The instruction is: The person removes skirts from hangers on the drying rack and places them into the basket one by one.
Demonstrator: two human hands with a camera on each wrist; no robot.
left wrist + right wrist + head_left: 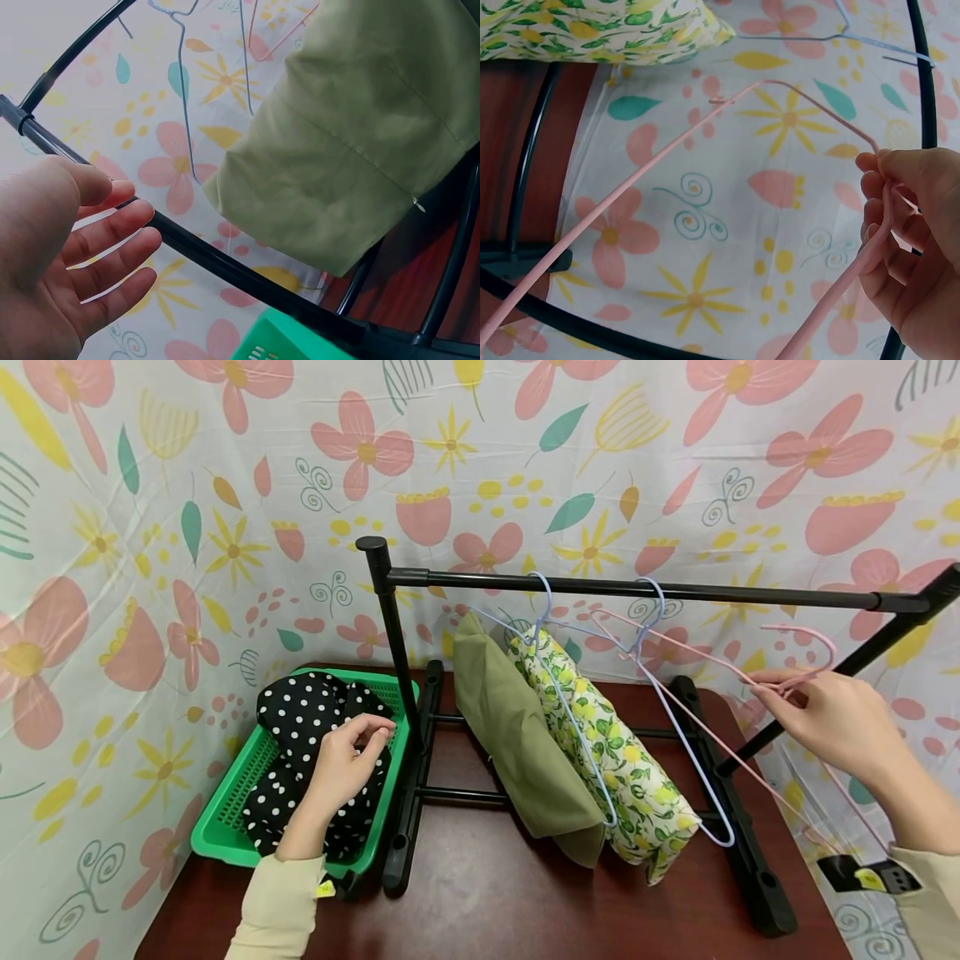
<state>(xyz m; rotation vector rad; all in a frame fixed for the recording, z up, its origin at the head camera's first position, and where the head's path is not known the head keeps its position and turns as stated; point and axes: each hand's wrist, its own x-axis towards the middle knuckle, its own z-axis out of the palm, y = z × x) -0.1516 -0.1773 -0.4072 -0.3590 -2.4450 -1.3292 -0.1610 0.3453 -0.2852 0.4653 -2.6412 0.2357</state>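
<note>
- Pinching the pink hanger [832,300] near its neck, the right hand [843,714] holds it by the right edge of the table [465,893]; such a grip, I think, leaves the hook free of the palm. This hook is not on the rail [750,595].
- The left hand [348,760] is narrow and relaxed, thumb close to forefinger, with nothing seen in it; it is above the basket [217,847], perhaps because it has no load.
- The basket stands near the back left corner of the table, just beside the rack [395,635]; probably it serves to contain the dotted cloth [300,718].
- Two blue hangers [662,606] hook over the rail, which carries them.
- The green cloth [517,727] and the lemon cloth [637,760] slope down among these hangers, which seem to bear their weight; how each is caught, I cannot tell.
</note>
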